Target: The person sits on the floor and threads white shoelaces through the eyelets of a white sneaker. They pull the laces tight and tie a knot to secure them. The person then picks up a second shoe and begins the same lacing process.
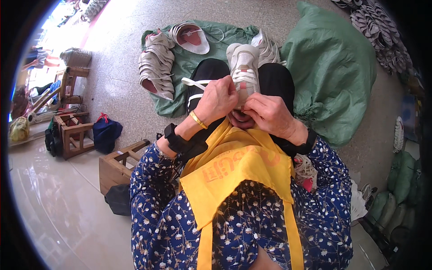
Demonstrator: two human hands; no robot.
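Note:
A pale grey and white sneaker upper [246,67] rests between my knees, toe pointing away from me, its pinkish opening towards my body. White lacing crosses its front. My left hand [219,99] is closed at the upper's left side, pinching a white shoelace [194,83] whose loose part loops out over my left knee. On the right side, my right hand [272,114] pinches the edge of the upper near the tongue and opening. What lies right between those fingertips is hidden.
Nested stacks of uppers [156,63] lie on a green sack [180,103] ahead. A bulging green sack [330,72] stands at the right. Wooden stools [114,168] are on the left, one with a dark blue bag [106,134] beside it. A yellow apron [234,171] covers my lap.

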